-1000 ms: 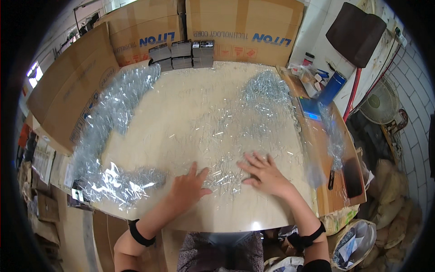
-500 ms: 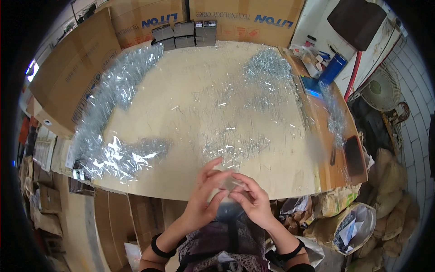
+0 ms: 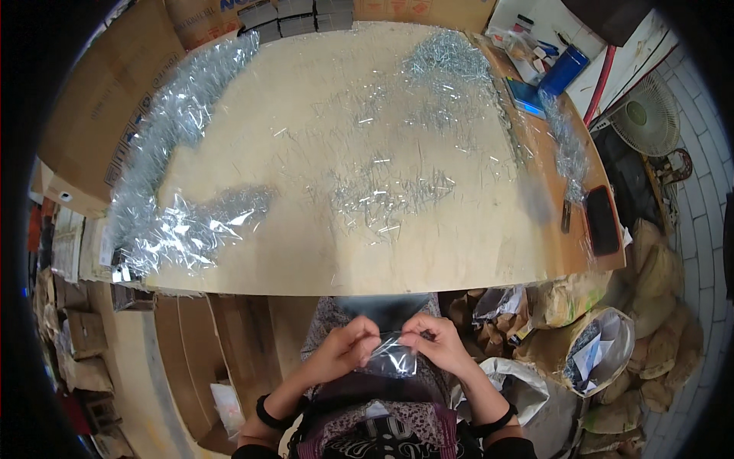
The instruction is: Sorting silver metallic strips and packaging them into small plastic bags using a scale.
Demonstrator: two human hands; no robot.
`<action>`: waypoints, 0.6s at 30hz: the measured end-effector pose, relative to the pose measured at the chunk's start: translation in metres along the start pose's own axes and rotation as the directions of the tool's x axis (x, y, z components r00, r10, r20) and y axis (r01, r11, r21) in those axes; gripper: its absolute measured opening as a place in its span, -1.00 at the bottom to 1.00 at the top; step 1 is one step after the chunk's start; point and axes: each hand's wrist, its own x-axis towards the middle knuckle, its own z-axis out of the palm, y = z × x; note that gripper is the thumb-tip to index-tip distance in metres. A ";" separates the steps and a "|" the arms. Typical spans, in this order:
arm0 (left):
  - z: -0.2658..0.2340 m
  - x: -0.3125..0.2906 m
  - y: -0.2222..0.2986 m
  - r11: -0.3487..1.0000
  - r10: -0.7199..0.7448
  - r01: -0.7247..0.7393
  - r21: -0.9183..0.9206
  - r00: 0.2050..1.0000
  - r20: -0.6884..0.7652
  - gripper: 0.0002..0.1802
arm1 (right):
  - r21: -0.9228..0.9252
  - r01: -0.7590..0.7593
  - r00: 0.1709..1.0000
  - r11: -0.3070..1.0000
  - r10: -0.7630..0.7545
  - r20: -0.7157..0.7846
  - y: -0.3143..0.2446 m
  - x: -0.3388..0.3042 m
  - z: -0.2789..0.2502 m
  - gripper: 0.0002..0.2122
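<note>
Below the table's near edge, in front of my lap, a small clear plastic bag hangs between my hands. My left hand pinches its upper left edge. At the upper right edge, my right hand is closed on it with thumb and fingers. Glare covers the film, and I cannot make out anything inside. Beyond my hands, thin shiny metal pins lie scattered over the pale tabletop. A thicker heap of pins is at the far right.
Clear bags filled with pins line the left side. Grey stacked packs stand at the back by cardboard boxes. On the right are a blue-lit device, a blue cylinder and a dark phone. Sacks lie on the floor.
Both hands have come down and back from the table's near edge toward my lap. The bag now hangs stretched between them. The view has tilted lower.
</note>
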 end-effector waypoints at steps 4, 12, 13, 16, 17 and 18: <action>-0.007 -0.005 -0.025 0.999 -0.010 0.008 0.049 0.999 0.047 -0.79 | -0.008 -0.138 0.984 0.990 0.138 0.110 0.043 -0.012 -0.013 -0.87; 0.004 0.010 -0.100 0.821 0.146 0.012 0.571 0.962 -0.230 -0.75 | -0.758 0.119 0.975 0.641 -0.219 -0.032 0.112 -0.010 -0.004 -0.79; 0.005 0.011 -0.104 0.835 0.123 0.037 0.549 0.960 -0.251 -0.78 | -0.740 0.078 0.967 0.668 -0.230 -0.107 0.115 -0.007 -0.001 -0.78; 0.011 0.010 -0.116 0.908 0.110 0.001 0.419 0.965 -0.240 -0.80 | -0.641 0.100 0.795 0.761 -0.448 -0.408 0.111 0.002 0.012 -0.80; 0.013 0.006 -0.118 0.917 0.121 -0.015 0.399 0.963 -0.240 -0.81 | -0.712 0.185 0.682 0.677 -0.610 -0.403 0.104 0.004 0.009 -0.81; 0.014 0.002 -0.117 0.924 0.134 -0.033 0.380 0.961 -0.243 -0.81 | -0.779 0.253 0.543 0.574 -0.751 -0.376 0.083 0.010 0.008 -0.82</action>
